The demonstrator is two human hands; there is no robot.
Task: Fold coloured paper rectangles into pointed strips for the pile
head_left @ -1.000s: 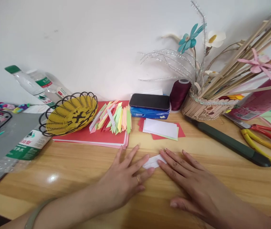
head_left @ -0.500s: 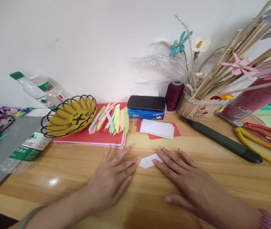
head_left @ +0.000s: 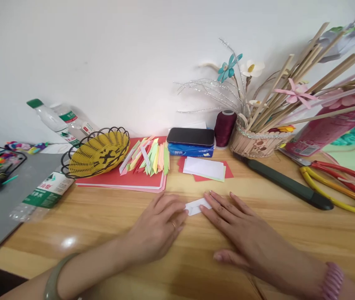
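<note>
A small folded strip of white paper (head_left: 197, 206) lies on the wooden tabletop between my two hands. My left hand (head_left: 160, 227) has its fingers drawn together, pinching the paper's left end; that tip is hidden by the fingers. Stretched out flat, my right hand (head_left: 243, 231) presses its fingertips on the right end of the strip, the thumb spread toward me. Just beyond, a short stack of white paper slips (head_left: 204, 167) rests on red and green ones.
Behind stand a blue tissue pack (head_left: 190, 151) with a phone (head_left: 191, 136) on top and a maroon thread spool (head_left: 225, 129). Left are folded coloured strips (head_left: 149, 156), a yellow basket (head_left: 99, 154) and plastic bottles (head_left: 44, 191). Right lie a dark green tool (head_left: 286, 183) and scissors (head_left: 340, 175).
My left hand's fingers have gone from spread to closed on the left tip of the paper strip. My right hand stays flat on the paper. The view has shifted slightly.
</note>
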